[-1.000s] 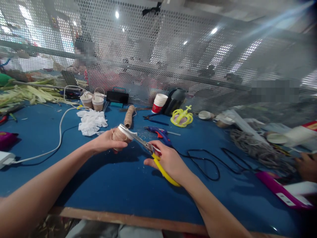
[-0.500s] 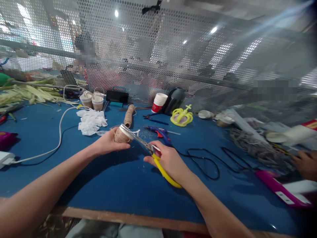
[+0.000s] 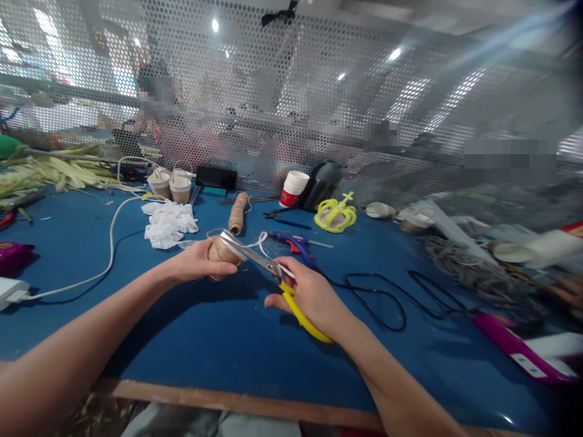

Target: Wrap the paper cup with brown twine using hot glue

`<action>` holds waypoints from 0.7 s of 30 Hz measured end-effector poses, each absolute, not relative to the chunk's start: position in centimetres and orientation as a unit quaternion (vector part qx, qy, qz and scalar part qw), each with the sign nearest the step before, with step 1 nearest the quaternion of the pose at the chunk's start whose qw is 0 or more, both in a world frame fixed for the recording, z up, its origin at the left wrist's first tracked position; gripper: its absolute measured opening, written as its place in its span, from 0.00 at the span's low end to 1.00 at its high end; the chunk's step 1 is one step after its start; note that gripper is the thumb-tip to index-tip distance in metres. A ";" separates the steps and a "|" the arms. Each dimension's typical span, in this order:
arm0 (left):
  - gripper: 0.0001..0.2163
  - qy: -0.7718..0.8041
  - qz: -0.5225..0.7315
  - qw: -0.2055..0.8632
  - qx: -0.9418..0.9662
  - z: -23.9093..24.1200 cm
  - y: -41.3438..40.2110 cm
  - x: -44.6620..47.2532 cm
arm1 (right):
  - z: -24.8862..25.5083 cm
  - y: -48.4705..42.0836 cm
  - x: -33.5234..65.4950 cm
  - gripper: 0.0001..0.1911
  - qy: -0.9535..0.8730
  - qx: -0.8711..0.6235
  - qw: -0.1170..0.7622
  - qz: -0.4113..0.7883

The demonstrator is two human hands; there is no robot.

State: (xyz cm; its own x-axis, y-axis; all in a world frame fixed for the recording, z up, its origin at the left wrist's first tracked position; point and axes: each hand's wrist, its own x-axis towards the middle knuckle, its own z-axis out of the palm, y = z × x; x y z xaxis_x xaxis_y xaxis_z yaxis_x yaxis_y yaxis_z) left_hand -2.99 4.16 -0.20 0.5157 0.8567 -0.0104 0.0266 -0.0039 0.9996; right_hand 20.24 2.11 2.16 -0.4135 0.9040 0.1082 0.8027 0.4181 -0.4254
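Observation:
My left hand (image 3: 197, 262) is wrapped around a small paper cup (image 3: 222, 252) wound with brown twine, tilted above the table. Yellow-handled scissors (image 3: 304, 315) are gripped in my right hand (image 3: 316, 291). Their blades reach left to the cup's white rim. From the rim a thin white paper strip (image 3: 263, 241) curls off to the right, over the blades. Behind the cup lies a spool of brown twine (image 3: 237, 213). A blue glue gun (image 3: 294, 243) rests just beyond the scissors.
Crumpled white gloves (image 3: 169, 223), two twine-wrapped cups (image 3: 181, 186), stacked paper cups (image 3: 294, 188), pliers (image 3: 286, 220) and a yellow crown (image 3: 336, 213) stand farther back. A black cord (image 3: 378, 276) and a magenta power strip (image 3: 514, 349) lie right. Another person's blurred hand (image 3: 569, 290) shows at the right edge.
The white strip has lengthened and now curls higher and farther right. The cup has tilted and shifted slightly left. The other person's hand at the right has moved.

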 end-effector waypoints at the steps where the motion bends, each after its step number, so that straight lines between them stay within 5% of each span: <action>1: 0.17 0.363 0.346 0.602 0.621 -0.3 4.1 -2.8 | 2.2 2.1 20.2 0.29 -0.826 -0.518 0.159 0.155; 21: 0.24 0.399 0.372 0.559 0.624 -0.3 4.3 -2.9 | 2.4 1.9 20.1 0.20 -0.819 -0.535 0.161 0.134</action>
State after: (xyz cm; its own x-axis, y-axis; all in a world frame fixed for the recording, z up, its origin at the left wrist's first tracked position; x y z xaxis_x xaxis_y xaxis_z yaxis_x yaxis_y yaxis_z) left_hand -2.95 4.26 -0.31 0.4041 0.9145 0.0185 0.0826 -0.0566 0.9950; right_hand 20.10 1.91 2.42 -0.3761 0.9188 0.1198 0.8330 0.3919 -0.3906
